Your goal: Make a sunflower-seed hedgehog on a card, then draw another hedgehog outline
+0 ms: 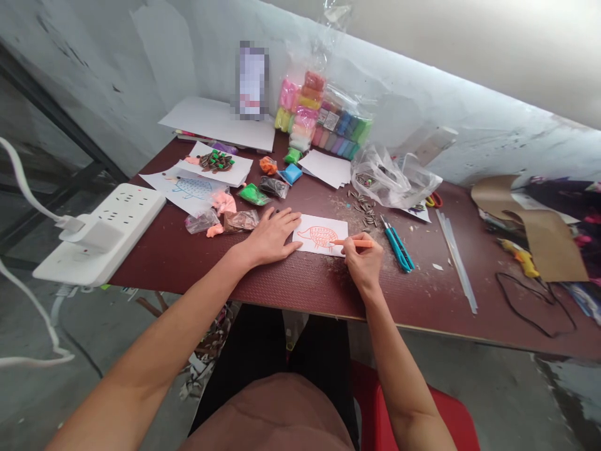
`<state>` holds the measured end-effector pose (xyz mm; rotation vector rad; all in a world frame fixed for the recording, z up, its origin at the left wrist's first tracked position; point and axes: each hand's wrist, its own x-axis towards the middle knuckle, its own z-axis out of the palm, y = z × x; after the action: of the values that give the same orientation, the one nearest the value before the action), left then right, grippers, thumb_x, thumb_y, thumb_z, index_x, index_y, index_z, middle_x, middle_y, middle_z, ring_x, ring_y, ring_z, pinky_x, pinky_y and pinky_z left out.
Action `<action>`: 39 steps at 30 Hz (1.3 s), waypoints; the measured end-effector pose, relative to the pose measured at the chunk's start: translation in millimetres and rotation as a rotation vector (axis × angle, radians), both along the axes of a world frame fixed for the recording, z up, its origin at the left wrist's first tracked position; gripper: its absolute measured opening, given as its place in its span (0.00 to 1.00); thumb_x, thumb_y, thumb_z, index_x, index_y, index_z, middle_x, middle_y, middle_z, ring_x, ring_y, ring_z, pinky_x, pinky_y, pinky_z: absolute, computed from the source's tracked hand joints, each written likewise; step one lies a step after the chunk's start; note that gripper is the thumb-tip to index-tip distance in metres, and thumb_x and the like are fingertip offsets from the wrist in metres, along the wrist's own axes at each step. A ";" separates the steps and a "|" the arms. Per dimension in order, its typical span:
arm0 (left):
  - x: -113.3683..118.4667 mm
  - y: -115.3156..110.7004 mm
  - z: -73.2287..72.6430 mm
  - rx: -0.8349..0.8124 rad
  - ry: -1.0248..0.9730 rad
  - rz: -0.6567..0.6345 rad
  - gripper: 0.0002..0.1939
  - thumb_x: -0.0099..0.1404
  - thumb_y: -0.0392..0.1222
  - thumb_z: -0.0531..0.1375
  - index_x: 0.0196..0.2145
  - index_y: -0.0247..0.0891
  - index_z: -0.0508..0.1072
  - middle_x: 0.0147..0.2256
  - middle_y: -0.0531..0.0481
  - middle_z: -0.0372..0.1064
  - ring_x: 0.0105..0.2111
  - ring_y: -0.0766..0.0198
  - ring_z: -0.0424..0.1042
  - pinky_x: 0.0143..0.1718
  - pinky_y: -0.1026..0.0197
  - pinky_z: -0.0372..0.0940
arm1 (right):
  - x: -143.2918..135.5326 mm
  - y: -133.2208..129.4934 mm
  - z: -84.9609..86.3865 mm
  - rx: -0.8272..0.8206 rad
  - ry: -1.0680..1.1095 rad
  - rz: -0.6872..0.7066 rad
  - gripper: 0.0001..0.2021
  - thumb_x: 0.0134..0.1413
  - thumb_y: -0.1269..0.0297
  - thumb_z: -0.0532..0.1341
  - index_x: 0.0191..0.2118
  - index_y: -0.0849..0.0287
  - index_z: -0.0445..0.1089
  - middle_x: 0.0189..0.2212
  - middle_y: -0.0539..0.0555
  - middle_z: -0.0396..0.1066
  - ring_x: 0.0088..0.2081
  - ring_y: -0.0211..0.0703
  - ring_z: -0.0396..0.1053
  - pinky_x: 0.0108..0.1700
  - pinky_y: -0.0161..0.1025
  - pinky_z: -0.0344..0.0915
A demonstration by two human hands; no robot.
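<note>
A small white sheet of paper [304, 240] lies near the table's front edge, bearing an orange line drawing [320, 237] of a rounded animal filled with short marks. My right hand [364, 263] grips an orange marker [354, 243], its tip at the right part of the drawing. Flat on the table, my left hand [272, 238] has its fingers spread, with fingertips and thumb at the sheet's left edge. Just right of my right hand are a teal box cutter [399, 247] and scattered sunflower seeds [365, 208].
Packets of coloured clay [253, 194] lie behind my left hand. A white power strip [107, 228] occupies the left edge. Farther right are clear glue sticks [456, 260] and a yellow glue gun [520, 257] with a black cord. Bagged clay [342, 128] stands against the wall.
</note>
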<state>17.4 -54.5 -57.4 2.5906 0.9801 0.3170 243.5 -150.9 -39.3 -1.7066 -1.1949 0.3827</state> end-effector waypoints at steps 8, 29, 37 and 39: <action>0.6 -0.5 1.6 -0.010 0.011 0.006 0.30 0.72 0.52 0.56 0.68 0.37 0.65 0.71 0.39 0.57 0.72 0.44 0.53 0.72 0.35 0.43 | 0.0 -0.3 -1.3 -0.004 0.028 0.027 0.12 0.52 0.57 0.61 0.21 0.54 0.68 0.20 0.50 0.70 0.24 0.42 0.68 0.27 0.38 0.60; 1.0 -1.0 2.1 -0.002 0.032 0.008 0.30 0.73 0.50 0.56 0.68 0.35 0.65 0.71 0.40 0.57 0.72 0.44 0.52 0.72 0.35 0.44 | -0.2 0.1 -3.1 -0.002 0.031 0.027 0.12 0.52 0.57 0.61 0.21 0.54 0.68 0.21 0.52 0.73 0.23 0.40 0.66 0.26 0.37 0.59; 1.2 -1.5 3.9 -0.004 0.036 0.012 0.30 0.73 0.50 0.57 0.68 0.36 0.65 0.71 0.40 0.57 0.72 0.45 0.53 0.72 0.36 0.44 | 0.1 -0.2 -2.5 -0.007 0.040 0.044 0.12 0.51 0.57 0.62 0.21 0.55 0.67 0.21 0.51 0.73 0.23 0.40 0.68 0.26 0.37 0.60; 1.2 -1.6 3.8 -0.007 0.035 0.013 0.30 0.73 0.50 0.57 0.68 0.36 0.65 0.71 0.40 0.57 0.72 0.45 0.53 0.72 0.36 0.44 | -0.2 -0.3 -1.9 -0.007 0.033 0.036 0.12 0.51 0.57 0.61 0.20 0.55 0.67 0.21 0.52 0.73 0.23 0.41 0.68 0.26 0.37 0.59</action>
<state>18.6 -56.1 -53.6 2.5927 1.0080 0.2725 243.3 -151.2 -41.2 -1.6801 -1.2028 0.4359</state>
